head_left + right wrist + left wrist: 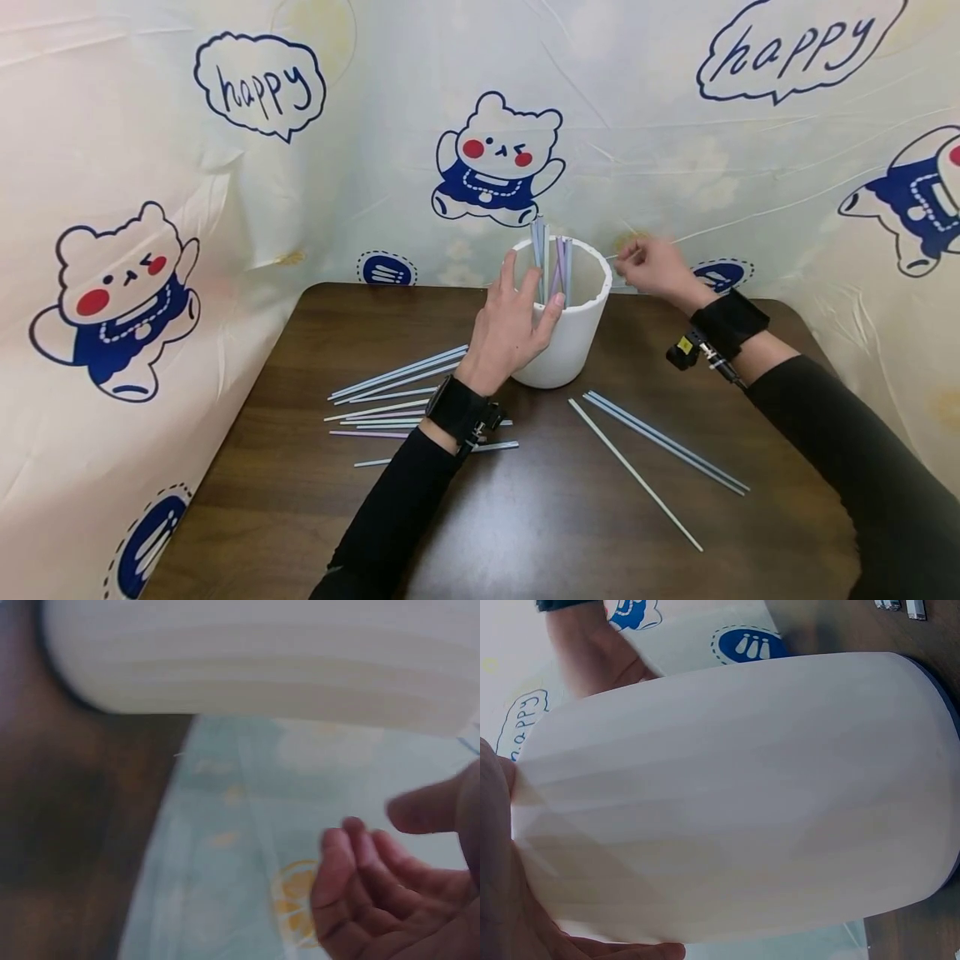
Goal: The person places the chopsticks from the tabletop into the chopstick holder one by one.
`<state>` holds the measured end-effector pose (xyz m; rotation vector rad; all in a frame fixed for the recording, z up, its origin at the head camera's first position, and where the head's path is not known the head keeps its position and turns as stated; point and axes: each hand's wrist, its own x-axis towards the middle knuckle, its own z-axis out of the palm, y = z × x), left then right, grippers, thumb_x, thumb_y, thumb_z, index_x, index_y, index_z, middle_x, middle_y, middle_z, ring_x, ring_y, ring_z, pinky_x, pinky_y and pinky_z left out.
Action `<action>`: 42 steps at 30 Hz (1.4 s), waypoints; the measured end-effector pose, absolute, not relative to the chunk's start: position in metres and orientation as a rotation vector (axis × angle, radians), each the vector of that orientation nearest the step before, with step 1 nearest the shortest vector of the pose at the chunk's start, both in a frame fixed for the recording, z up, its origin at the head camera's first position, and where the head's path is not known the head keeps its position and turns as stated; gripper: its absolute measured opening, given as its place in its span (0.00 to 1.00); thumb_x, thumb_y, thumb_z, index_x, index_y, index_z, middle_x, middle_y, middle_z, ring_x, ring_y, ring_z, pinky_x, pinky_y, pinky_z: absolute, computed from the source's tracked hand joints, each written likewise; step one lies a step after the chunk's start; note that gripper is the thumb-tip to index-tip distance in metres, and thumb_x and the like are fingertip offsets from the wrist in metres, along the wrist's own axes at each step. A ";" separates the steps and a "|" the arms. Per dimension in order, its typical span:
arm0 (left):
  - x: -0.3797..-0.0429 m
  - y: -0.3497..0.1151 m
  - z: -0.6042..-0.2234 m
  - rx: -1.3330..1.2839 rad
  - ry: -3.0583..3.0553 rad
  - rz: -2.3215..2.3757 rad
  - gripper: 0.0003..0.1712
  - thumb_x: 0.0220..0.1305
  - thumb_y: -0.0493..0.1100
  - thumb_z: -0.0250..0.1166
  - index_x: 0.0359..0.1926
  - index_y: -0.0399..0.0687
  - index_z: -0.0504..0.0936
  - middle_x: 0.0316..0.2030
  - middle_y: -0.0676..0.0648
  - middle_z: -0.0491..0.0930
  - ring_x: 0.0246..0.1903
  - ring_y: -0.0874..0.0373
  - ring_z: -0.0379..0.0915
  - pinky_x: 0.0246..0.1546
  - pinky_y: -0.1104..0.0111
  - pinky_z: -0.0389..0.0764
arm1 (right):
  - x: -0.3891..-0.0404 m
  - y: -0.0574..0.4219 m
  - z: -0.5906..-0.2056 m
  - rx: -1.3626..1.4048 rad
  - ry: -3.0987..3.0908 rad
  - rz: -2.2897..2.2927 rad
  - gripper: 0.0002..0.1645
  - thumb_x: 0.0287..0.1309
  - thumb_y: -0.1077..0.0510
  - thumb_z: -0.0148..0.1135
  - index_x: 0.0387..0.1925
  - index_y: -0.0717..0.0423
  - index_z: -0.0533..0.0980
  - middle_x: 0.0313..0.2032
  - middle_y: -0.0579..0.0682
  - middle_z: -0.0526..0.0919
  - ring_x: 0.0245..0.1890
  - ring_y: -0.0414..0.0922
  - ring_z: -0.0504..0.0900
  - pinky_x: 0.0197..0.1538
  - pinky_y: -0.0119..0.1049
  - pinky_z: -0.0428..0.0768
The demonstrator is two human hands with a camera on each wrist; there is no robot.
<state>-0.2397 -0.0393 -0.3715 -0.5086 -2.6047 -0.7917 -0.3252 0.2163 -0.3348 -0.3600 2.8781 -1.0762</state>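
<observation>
To the left of and well apart from the left hand's fingers, a printed bear [123, 304] is showing on the pale backdrop [367, 167]. Below and left of those fingers, a group of blue, pale green and purple sticks [397, 372] is lying on the brown worktop [480, 542], partly hidden by the left forearm. The left hand [504, 333] is gripping the white container [564, 358] at its upper near side; its fingers are spreading apart, with the thumb bending along the wall. Just beyond these fingers, more sticks [538, 254] are standing inside the container and leaning near its rim. Below and right of the left fingers, two blue sticks [666, 445] are lying side by side, with one pale green stick [636, 475] slanting near them. The right hand [658, 271] is hanging just right of the rim, apart from the container; its fingers are curling loosely, the thumb standing off from their tips. Right of these fingers, a black wristband [729, 323] is circling the wrist.
</observation>
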 end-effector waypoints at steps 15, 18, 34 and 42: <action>-0.238 -0.039 -0.373 -0.508 -2.599 -0.792 0.33 0.76 0.65 0.45 0.66 0.48 0.71 0.78 0.33 0.52 0.60 0.37 0.73 0.41 0.49 0.87 | -0.289 0.215 -0.413 -0.813 2.397 -0.586 0.07 0.55 0.61 0.73 0.26 0.59 0.84 0.22 0.46 0.84 0.23 0.36 0.75 0.28 0.29 0.73; -0.237 -0.039 -0.373 -0.507 -2.606 -0.790 0.33 0.76 0.65 0.45 0.67 0.48 0.70 0.78 0.33 0.52 0.60 0.37 0.73 0.41 0.49 0.87 | -0.283 0.212 -0.422 -0.808 2.363 -0.556 0.07 0.54 0.61 0.73 0.24 0.59 0.84 0.21 0.43 0.83 0.22 0.34 0.74 0.28 0.27 0.71; -0.238 -0.039 -0.373 -0.504 -2.603 -0.772 0.33 0.76 0.66 0.44 0.67 0.49 0.70 0.78 0.34 0.52 0.60 0.38 0.74 0.41 0.50 0.87 | -0.275 0.200 -0.438 -0.776 2.393 -0.422 0.05 0.51 0.64 0.69 0.22 0.57 0.83 0.18 0.40 0.80 0.19 0.34 0.73 0.25 0.27 0.71; -0.238 -0.039 -0.373 -0.508 -2.599 -0.777 0.33 0.76 0.65 0.44 0.67 0.49 0.70 0.77 0.34 0.52 0.60 0.38 0.74 0.42 0.49 0.87 | -0.273 0.199 -0.439 -0.822 2.425 -0.394 0.08 0.57 0.62 0.67 0.23 0.57 0.80 0.18 0.40 0.77 0.21 0.35 0.72 0.28 0.29 0.71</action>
